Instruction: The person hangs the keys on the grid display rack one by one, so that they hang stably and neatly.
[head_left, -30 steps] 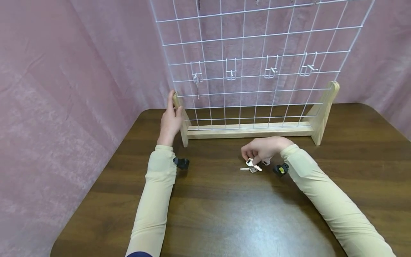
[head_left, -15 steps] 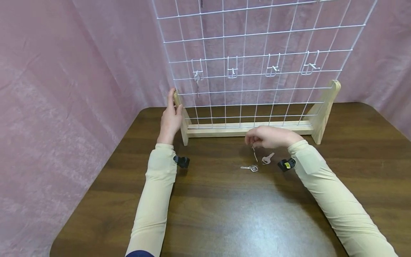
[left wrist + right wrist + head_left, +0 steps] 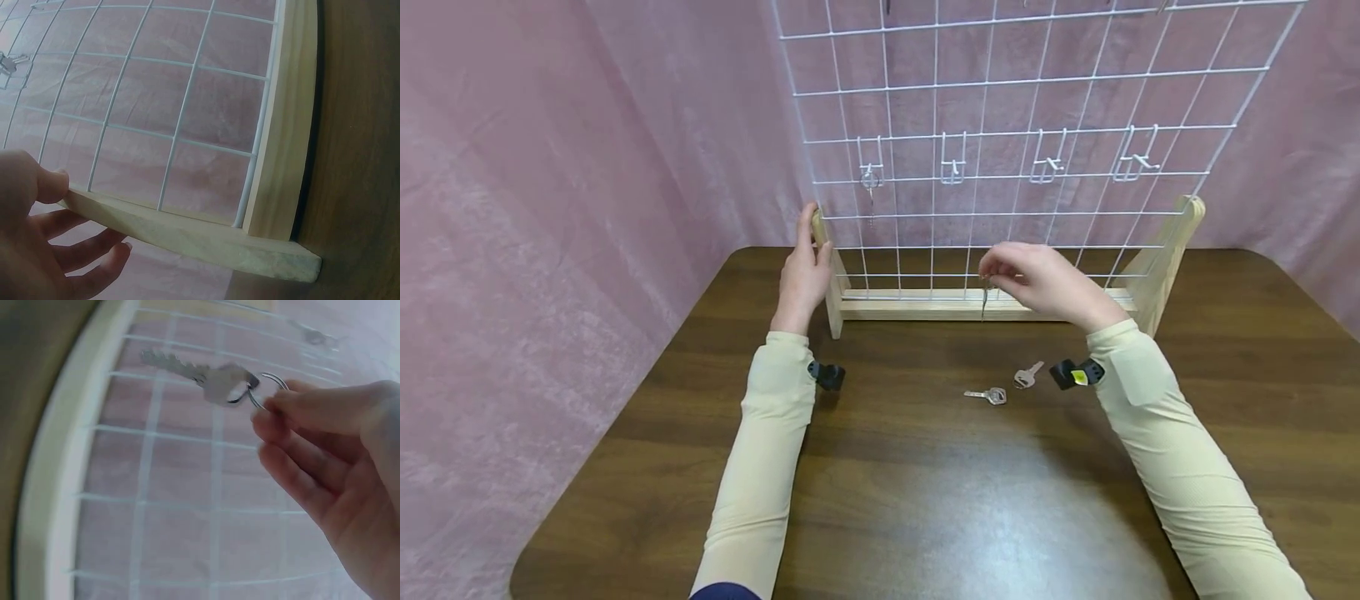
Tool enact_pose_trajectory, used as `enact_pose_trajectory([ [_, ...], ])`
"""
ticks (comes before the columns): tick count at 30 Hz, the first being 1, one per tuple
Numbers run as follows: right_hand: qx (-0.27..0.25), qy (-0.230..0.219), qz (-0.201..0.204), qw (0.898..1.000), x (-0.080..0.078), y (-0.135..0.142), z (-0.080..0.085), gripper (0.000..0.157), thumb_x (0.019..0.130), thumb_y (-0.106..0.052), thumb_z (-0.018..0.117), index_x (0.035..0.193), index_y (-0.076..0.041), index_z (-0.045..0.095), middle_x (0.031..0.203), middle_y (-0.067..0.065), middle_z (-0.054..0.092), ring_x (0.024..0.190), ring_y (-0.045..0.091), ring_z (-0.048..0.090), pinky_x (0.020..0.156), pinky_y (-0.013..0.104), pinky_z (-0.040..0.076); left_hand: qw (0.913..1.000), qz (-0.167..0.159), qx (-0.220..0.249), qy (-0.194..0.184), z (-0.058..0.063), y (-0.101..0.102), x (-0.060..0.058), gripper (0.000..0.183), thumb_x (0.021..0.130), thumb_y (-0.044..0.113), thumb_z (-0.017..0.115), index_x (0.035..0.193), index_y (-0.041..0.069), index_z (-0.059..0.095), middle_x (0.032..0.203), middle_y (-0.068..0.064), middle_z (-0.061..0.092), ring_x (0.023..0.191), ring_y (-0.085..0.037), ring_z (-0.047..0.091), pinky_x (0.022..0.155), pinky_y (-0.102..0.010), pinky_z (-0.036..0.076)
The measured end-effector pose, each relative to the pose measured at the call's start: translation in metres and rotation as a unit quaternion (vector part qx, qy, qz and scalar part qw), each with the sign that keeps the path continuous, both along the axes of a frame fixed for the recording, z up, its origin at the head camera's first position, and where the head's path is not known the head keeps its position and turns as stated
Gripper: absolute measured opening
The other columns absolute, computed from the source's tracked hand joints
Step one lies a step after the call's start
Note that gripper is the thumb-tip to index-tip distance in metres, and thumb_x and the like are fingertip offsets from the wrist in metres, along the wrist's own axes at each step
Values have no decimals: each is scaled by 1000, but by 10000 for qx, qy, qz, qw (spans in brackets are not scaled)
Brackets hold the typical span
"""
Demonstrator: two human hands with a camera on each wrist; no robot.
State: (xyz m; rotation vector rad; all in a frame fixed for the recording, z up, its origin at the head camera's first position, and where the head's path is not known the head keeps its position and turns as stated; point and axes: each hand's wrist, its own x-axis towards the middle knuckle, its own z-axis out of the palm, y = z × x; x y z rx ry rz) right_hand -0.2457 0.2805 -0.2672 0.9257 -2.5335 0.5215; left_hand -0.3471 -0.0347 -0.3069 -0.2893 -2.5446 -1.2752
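In the head view my right hand is raised before the lower part of the white wire grid. Thumb and forefinger pinch a metal ring, and a silver key hangs from it. My left hand holds the left wooden side post of the stand, thumb on one side and fingers on the other. Two more keys lie on the table: a silver key with its blade to the left, and another key beside it, blade up to the right.
Several white hooks run in a row across the grid. The leftmost hook bears a ring with a key hanging; the hook to its right is bare. A wooden bar joins the stand's feet on the brown table.
My right hand has lifted a key by its ring off the table and carried it up toward the grid. The left hand keeps its hold on the post. The view has shifted slightly.
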Motion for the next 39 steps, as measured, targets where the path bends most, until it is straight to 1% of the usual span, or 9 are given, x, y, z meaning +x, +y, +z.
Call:
enact_pose_trajectory([
  [4,-434,471,-56,9979,0,-5,25,14,87,8,62,97,-2,66,91,9,70,79,15,60,72,22,48,10000,3,2,1,-1,4,0,58,104,27,44,150,43,14,146,-17,48,119,-37,60,92,-54,49],
  [7,-630,788,-41,9949,-1,-10,45,14,88,8,61,98,0,66,91,10,70,79,14,58,71,16,43,10000,7,35,34,0,7,2,58,103,27,44,150,43,14,146,-16,48,121,-36,59,93,-54,49],
  [11,-664,1121,-130,9914,0,-15,67,13,89,8,60,98,1,67,92,10,70,79,12,55,71,13,41,9999,-81,97,69,0,13,3,58,104,26,44,151,42,14,146,-17,48,121,-36,58,92,-54,50],
  [16,-639,1279,-212,9895,2,-19,84,12,89,7,58,97,3,66,93,12,70,79,8,52,72,12,40,9997,-152,147,79,0,19,3,58,104,26,44,151,41,14,145,-17,49,118,-36,60,90,-53,51],
  [22,-606,1416,-365,9874,2,-23,98,11,90,6,56,96,4,65,92,13,70,79,11,53,72,14,40,9998,-144,107,108,3,21,5,59,104,27,44,151,43,13,146,-17,49,118,-35,60,90,-51,51],
  [27,-580,1269,-543,9887,-2,-26,106,13,91,5,55,98,4,65,92,14,69,81,7,51,72,17,39,9998,-138,120,96,5,21,7,59,103,27,44,151,43,13,147,-16,48,119,-34,60,91,-50,51],
  [30,-574,1099,-706,9898,-5,-27,107,14,91,4,54,99,3,65,93,14,68,81,7,51,72,17,38,9999,-111,117,63,6,22,8,59,103,27,44,151,43,13,147,-15,48,120,-34,59,92,-50,51],
  [34,-528,901,-886,9906,-7,-27,105,15,91,4,54,100,3,65,94,16,68,82,18,56,73,18,39,9999,-88,92,43,5,24,8,58,103,27,44,151,42,14,147,-14,48,119,-34,60,92,-51,51],
  [39,-457,888,-934,9906,-6,-24,101,15,91,4,54,101,3,64,96,17,68,83,23,60,72,20,39,9998,-116,137,15,5,26,10,59,103,27,44,151,44,13,148,-14,46,120,-35,60,92,-51,51],
])
